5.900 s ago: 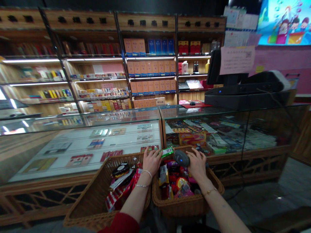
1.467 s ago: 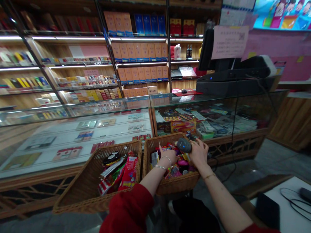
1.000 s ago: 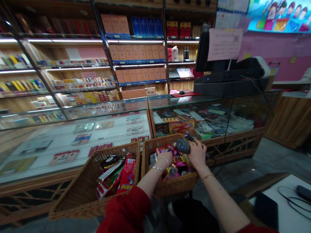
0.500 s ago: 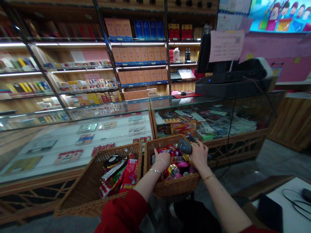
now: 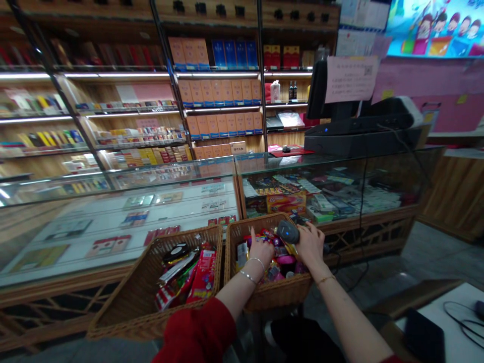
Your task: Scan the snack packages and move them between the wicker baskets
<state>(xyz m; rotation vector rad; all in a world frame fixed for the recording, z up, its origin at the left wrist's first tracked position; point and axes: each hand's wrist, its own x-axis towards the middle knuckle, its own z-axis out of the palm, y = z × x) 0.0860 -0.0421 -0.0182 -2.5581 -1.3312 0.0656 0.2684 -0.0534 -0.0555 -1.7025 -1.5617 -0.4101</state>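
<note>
My right hand [image 5: 310,244] is closed round a dark grey handheld barcode scanner [image 5: 288,231] with a small blue light. It is over the right side of the right wicker basket [image 5: 278,297]. My left hand [image 5: 261,252] reaches into the same basket, one finger stretched out and the others partly bent over the packets; no held item shows. Colourful snack packets [image 5: 285,259] and small tubs lie under and around both hands. Beside it stands the left wicker basket [image 5: 124,302], with red packets [image 5: 204,272] and other wrapped snacks in its right part.
A glass display counter [image 5: 181,201] runs behind the baskets, with a till monitor [image 5: 317,91] on its right part. Behind it are shelves of boxed goods [image 5: 219,126]. A cable [image 5: 363,217] hangs down the counter front. A dark flat device [image 5: 423,327] lies on a white table at lower right.
My left hand has moved right and a little up within the right basket, towards the scanner. More packets show at that basket's left side. My right hand keeps hold of the scanner.
</note>
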